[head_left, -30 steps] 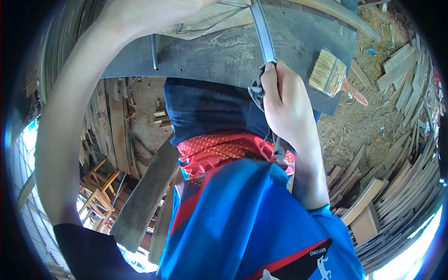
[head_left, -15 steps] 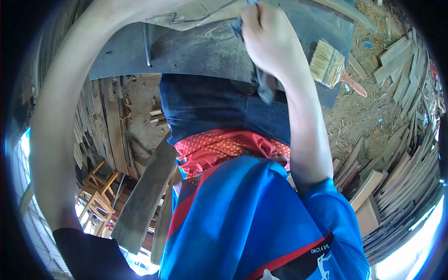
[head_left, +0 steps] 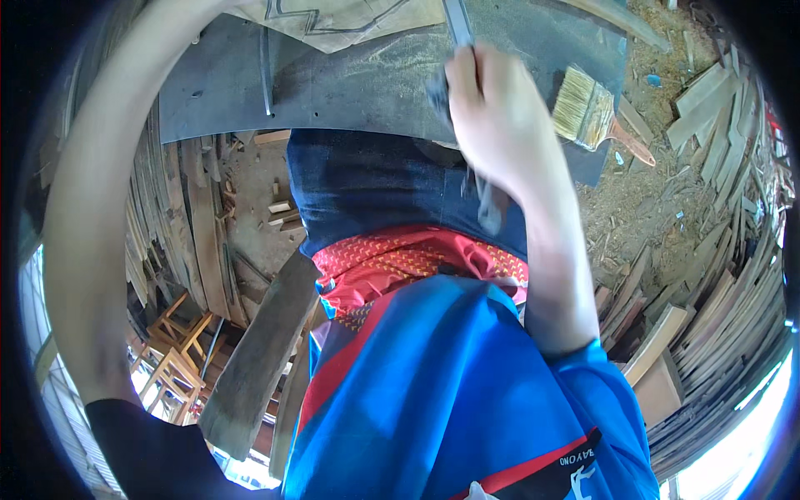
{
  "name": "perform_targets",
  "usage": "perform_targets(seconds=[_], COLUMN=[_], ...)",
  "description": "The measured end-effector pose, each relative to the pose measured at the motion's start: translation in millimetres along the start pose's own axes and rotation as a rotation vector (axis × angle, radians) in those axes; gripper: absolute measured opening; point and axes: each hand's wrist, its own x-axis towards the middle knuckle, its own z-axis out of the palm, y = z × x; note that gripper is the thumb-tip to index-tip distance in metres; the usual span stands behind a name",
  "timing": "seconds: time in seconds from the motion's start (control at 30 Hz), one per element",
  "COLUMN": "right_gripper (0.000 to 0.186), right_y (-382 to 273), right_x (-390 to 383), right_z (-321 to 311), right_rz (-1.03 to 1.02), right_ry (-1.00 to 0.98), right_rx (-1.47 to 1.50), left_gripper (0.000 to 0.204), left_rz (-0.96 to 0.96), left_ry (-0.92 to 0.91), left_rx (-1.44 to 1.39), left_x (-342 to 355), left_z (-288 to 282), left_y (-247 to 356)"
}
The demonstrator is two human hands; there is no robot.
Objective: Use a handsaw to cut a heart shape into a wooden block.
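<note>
My right hand (head_left: 496, 104) is closed in a fist above the dark table. It grips a flat grey metal bar (head_left: 457, 21) that runs up past the top edge of the view. A dark grey cloth (head_left: 488, 210) is bunched in the same fist, and its end hangs below the hand. At the top, a light wooden piece (head_left: 354, 21) with dark zigzag lines on it lies on the table (head_left: 358, 92). My left arm reaches over the table from the left, but its hand is beyond the top edge.
A wide paintbrush (head_left: 583, 112) lies at the table's right edge. A thin metal rod (head_left: 266, 75) rests on the left part. Wooden boards (head_left: 708, 333) are piled at the right, a long plank (head_left: 254, 358) stands at the lower left, and wood shavings cover the floor.
My right hand has moved down and slightly right, toward my body, with the metal bar and the cloth. More of the bar now shows. The left arm has shifted slightly left.
</note>
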Motion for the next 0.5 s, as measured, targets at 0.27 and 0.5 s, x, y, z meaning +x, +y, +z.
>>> perform_targets(seconds=[0.27, 0.5], right_gripper=[0.021, 0.037], right_y=[6, 15], right_x=[28, 43], right_z=[-5, -8], right_rz=[0.222, 0.220], right_ry=[-0.060, -0.050], right_rx=[0.053, 0.198], left_gripper=[0.058, 0.062], left_rz=[-0.006, -0.011], left_ry=[0.030, 0.028], left_rx=[0.013, 0.063], left_x=[5, 9], left_z=[4, 7], left_y=[6, 3])
